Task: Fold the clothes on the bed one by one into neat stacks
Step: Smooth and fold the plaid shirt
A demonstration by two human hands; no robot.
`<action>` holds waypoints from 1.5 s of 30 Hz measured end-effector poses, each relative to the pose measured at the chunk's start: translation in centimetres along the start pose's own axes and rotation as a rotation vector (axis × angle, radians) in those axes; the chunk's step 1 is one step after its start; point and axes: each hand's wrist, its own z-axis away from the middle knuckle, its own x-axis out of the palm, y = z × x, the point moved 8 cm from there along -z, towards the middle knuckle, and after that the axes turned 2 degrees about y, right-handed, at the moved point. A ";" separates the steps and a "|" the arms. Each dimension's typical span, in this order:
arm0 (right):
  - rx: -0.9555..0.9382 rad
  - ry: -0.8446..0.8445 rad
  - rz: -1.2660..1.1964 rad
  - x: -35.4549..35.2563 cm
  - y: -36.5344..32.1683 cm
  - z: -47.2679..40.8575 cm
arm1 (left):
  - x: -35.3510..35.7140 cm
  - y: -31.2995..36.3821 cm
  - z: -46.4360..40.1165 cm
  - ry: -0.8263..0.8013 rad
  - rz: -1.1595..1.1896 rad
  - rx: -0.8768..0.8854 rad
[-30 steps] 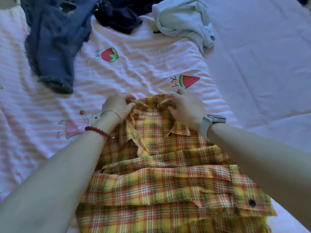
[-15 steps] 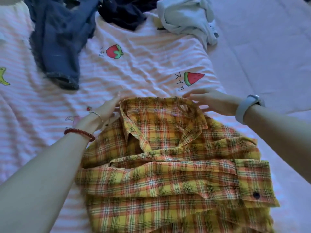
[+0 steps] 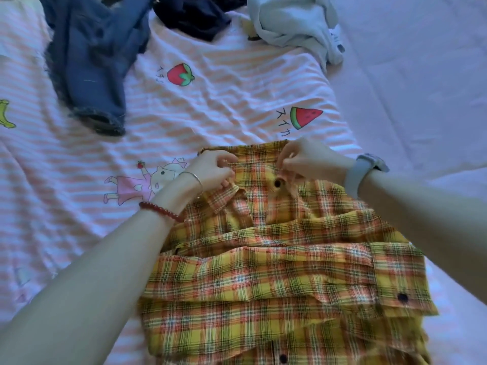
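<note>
Japanese katakana on the striped bedsheet (image 3: 237,106): "イチゴ" left of a strawberry drawing (image 3: 180,74) at far centre, and "スイカ", its last character partly hidden, beside a watermelon slice (image 3: 305,117) to the right.

bed (image 3: 421,88) covered by pale pink sheet; striped pink-and-white cartoon-print cover (image 3: 224,106) spread over its left part. laid on the cover: yellow plaid shirt (image 3: 276,272) near edge, blue jeans (image 3: 95,64) far left, dark garment (image 3: 195,14) and pale grey garment (image 3: 295,22) at far end.
</note>
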 end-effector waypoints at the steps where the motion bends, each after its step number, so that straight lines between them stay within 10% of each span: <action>1: 0.064 0.016 -0.167 0.3 0.1 -0.2 | 0.3 0.0 0.0 -0.022 0.001 0.009; 4: 0.196 -0.039 -0.472 2.1 0.5 -0.5 | 1.0 0.2 0.2 -0.080 -0.191 0.108; 10: 0.124 -0.109 -0.287 4.3 1.0 -1.0 | 3.8 1.6 -0.8 -0.054 -0.959 0.371; 20: -0.214 0.264 0.594 0.1 0.3 -2.0 | -1.1 -0.1 -3.2 0.189 -0.921 0.178; 26: -0.024 -0.036 0.385 0.8 1.6 -3.9 | -0.9 0.2 -4.0 0.016 -0.685 0.174; 37: -0.568 0.496 0.420 -0.1 -2.1 13.4 | -0.8 5.3 15.5 0.641 -0.633 0.757; 45: -0.740 0.438 0.544 6.7 0.4 28.6 | 6.5 1.0 30.5 0.643 -0.567 0.791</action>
